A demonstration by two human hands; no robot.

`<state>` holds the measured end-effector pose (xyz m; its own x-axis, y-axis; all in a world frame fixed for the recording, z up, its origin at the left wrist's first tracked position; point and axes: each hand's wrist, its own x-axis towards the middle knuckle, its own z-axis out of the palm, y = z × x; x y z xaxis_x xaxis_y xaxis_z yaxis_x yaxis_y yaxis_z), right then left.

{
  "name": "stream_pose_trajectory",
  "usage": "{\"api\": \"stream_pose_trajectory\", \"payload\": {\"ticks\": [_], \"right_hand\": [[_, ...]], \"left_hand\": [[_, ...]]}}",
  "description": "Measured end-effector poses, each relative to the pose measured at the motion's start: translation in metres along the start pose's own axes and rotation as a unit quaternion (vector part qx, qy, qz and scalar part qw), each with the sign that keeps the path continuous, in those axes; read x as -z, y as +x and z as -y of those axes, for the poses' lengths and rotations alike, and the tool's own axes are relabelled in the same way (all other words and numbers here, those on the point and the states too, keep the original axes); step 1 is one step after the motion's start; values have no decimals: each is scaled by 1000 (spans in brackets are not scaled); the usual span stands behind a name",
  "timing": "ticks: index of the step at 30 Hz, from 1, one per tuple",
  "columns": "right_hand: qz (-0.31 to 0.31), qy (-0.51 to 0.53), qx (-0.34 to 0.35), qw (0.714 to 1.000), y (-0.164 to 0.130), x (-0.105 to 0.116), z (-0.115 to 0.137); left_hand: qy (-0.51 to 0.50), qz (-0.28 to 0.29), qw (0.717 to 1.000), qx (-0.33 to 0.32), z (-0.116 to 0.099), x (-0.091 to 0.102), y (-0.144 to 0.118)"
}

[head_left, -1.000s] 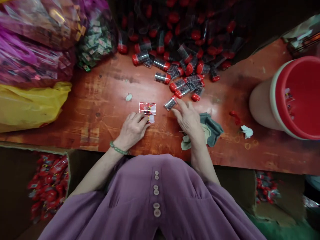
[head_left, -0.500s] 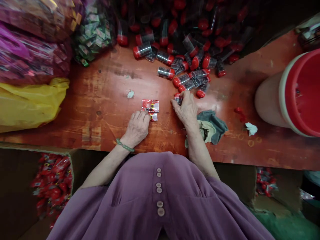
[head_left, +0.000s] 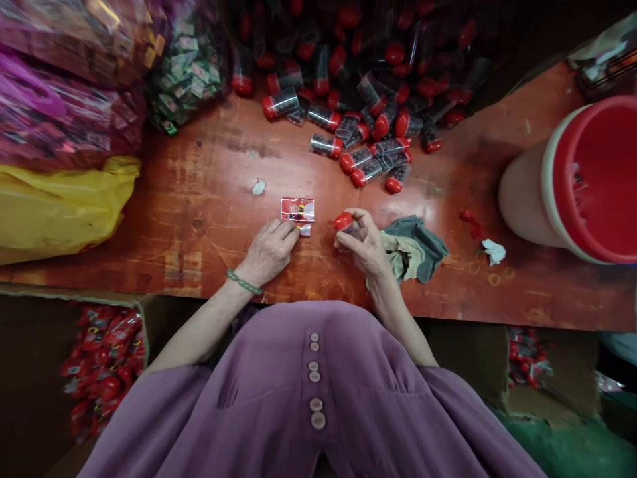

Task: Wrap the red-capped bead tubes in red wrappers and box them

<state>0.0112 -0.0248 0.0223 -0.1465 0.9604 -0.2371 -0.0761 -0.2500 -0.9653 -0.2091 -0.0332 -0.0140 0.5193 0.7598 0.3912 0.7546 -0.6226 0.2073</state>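
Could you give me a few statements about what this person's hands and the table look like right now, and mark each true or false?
1. The right hand holds a red-capped vial. True.
2. The left hand is lifted clear of the table. False: its fingers rest on a small red packet.
3. A cloth lies beside the right hand. True.
4. The red bucket stands at the left. False: it stands at the right.

A red-capped clear vial, a red-and-white packet and a grey-green cloth were seen on a reddish-brown table.
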Motion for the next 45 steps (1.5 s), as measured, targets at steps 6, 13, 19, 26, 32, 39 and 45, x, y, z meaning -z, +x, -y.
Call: {"api": "stream_pose_trajectory", "payload": {"ticks": [6,13,19,26,32,39,45], "right_hand": [[25,121,-34,992,-10,-10,-10],[69,13,-52,996,-13,-14,-11],[113,31,-75,990,-18,-17,-9],[120,-31,-77,989,-21,-11,-9],[118,-16,-87,989,-20,-11,-12],[96,14,-95,991,-18,-10,-14],[108,108,-124,980,-18,-10,-9]], "left_hand": [[-35,70,996,40,-4,6,1],[-12,54,998,20,-2,8,2],[-15,7,999,38,-2,6,-2],[-69,-1,994,83,-5,8,-8],[-66,21,994,80,-12,14,-12],[-161,-47,978,121,-9,14,-12],[-227,-88,961,129,-14,23,-11]]}}
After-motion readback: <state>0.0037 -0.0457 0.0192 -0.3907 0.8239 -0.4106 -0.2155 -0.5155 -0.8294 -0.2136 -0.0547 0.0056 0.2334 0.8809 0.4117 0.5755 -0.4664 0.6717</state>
